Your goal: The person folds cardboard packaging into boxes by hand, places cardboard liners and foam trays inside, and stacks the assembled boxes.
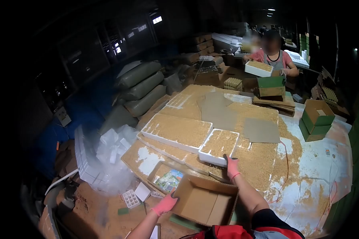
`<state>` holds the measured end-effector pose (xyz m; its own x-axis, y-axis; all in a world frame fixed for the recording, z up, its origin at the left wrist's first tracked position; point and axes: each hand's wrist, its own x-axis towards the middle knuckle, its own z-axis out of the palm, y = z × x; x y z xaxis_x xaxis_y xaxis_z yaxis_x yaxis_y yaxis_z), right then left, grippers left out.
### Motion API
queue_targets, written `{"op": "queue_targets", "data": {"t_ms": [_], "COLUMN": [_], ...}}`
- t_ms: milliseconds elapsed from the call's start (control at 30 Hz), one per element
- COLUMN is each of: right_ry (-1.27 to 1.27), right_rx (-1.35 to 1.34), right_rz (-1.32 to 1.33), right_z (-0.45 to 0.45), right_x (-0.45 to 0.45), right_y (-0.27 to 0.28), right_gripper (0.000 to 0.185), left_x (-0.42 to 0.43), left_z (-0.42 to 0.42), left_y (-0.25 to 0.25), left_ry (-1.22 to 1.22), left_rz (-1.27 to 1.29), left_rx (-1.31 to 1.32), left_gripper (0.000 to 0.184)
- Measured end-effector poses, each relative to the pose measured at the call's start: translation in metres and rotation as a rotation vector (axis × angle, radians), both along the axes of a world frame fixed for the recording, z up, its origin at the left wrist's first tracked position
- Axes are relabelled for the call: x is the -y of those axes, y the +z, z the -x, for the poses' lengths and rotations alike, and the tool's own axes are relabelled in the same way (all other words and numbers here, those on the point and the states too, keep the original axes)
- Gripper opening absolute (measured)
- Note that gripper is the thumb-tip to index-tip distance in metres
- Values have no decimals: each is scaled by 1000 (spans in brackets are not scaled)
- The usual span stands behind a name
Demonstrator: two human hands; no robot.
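At six o'clock in the view, just before the person's body, an open cardboard carton [202, 198] is showing its brown inside walls. Taking that carton as the centre of the dial, the left hand [165, 205], wearing a pink glove with dark fingertips, is gripping the rim at nine o'clock. The right hand [233, 167], gloved alike, is reaching out at one o'clock and gripping the near right corner of a small white tray [212, 157]. That tray is lying near the carton at twelve o'clock, carrying tan granular material. A larger white tray [177, 133], filled likewise, is lying just beside it at eleven o'clock.

Around both trays, the same material is covering much of the worktable [313, 157]. At ten o'clock, just beside the carton, a shallow cardboard box [153, 184] is holding colourful printed sheets [170, 180]; farther out that way, clear plastic bags [115, 159] are lying heaped. At one o'clock a flat cardboard sheet [262, 130] is lying on the table, and well beyond it a co-worker [281, 59] is holding another white tray [258, 71] near a green-and-brown box [272, 87]. At eleven o'clock, plump sacks [141, 77] are lying stacked.
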<state>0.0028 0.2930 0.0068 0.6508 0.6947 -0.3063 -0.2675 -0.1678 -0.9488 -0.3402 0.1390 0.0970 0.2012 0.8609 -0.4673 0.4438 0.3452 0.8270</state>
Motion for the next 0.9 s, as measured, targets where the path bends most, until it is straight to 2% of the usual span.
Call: {"op": "queue_targets", "data": {"t_ms": [33,67,100,133,167,233,267,300,333,367,400,433,500,533,567,600,667,700,733,767,833,900], "right_ry": [30,65,96,175,250,344,422,497,536,573,647,705,826,835,963,955,924,1056,1020,977,946,908], "right_rx": [-107,-125,-133,-164,-194,-193,-116,-43,22,84,131,186,362,165,395,308,183,489,395,303,580,1784], "right_rz": [-185,-206,-231,-235,-224,-262,-245,-223,-173,-121,-40,5,156,188,312,335,358,307,300,288,408,64], "right_z": [-19,-30,-45,-60,-72,-88,-97,-103,-103,-100,-109,-104,-98,-94,-80,-80,-72,-64,-65,-68,-48,-32], "right_x": [-33,-24,-3,15,39,89,112,133,156,176,191,212,240,248,252,249,239,230,220,210,210,221], "right_y": [-60,-38,2,29,53,133,168,200,232,255,260,274,281,280,295,285,270,272,258,241,231,204], "right_gripper": [58,55,52,50,49,55,57,60,59,57,59,58,55,54,54,52,47,45,45,46,43,39], "left_x": [4,7,6,12,10,10,0,-8,-19,-23,-47,-63,-55,-55,-54,-45,-35,-32,-32,-36,-46,-39], "left_z": [3,7,6,-8,-12,-19,-21,-26,-31,-44,-41,-47,-60,-63,-64,-62,-65,-65,-63,-59,-55,-53], "left_y": [-2,-4,-6,29,35,38,29,29,30,43,-14,-39,2,9,15,35,39,38,28,11,-21,8], "left_ry": [-8,-20,-36,-89,-52,15,-27,-33,-90,-136,-214,-218,-155,-123,-87,-238,-313,-353,-351,-356,-396,-386], "left_rz": [-56,-115,-179,-167,-145,-87,-130,-107,-106,-256,-208,-101,88,219,353,264,153,94,43,-41,-211,-271], "left_rx": [-7,-11,-6,-2,-16,-44,-164,152,149,67,71,122,589,624,656,627,572,545,607,546,432,268], "left_gripper": [52,52,53,55,56,57,59,56,48,43,43,44,47,48,49,50,50,50,51,51,51,56]}}
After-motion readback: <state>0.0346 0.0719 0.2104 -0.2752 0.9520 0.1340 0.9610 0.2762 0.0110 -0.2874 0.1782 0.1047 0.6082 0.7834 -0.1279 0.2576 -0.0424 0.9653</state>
